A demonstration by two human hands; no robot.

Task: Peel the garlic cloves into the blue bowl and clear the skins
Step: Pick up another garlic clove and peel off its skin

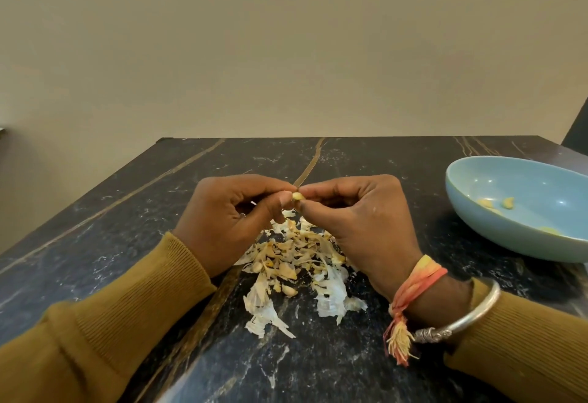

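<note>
While papery skins (296, 262) litter veined black marble, left hand (235, 218) and right hand (359, 221) pinch one smooth clove (297, 196).

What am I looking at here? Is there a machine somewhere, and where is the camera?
There is no machine here: a person works with two bare hands. The single picture comes from a camera worn on the person's head, looking forward and down, so the sleeves enter from the bottom. The left hand and right hand meet above a dark marbled table, and both pinch one small garlic clove in their grip. Below them lies a pile of skins, with a loose clove in it. To the right stands a blue bowl holding a few peeled cloves. The right wrist wears a silver bangle and an orange thread band.
</note>
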